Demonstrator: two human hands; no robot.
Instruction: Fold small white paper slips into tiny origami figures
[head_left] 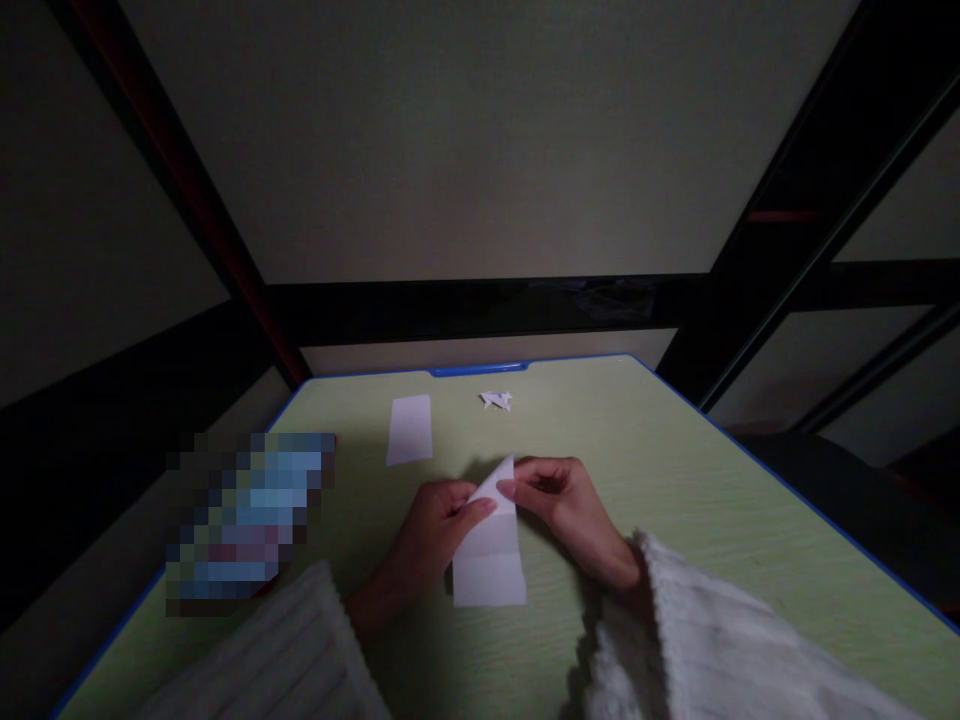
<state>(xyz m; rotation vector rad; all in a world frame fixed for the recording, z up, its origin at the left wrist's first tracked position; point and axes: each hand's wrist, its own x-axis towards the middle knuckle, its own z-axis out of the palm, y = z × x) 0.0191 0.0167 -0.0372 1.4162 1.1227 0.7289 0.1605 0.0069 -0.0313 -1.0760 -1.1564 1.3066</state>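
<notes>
A white sheet of paper [489,565] is held just above the table between both hands. Its top left corner is folded over into a slanted edge that rises to a point, and a crease crosses it lower down. My left hand [442,520] pinches the left side, thumb on the front of the fold. At the upper right edge, my right hand [559,495] grips the paper between thumb and fingers. The fingers behind the sheet are partly hidden.
A second white sheet [410,430] lies flat at the back left of the green table [712,560]. Near the back edge is a small folded paper figure [496,401]. A pixelated screen-like object [251,520] stands at the left. Behind is a pale panel wall [487,150].
</notes>
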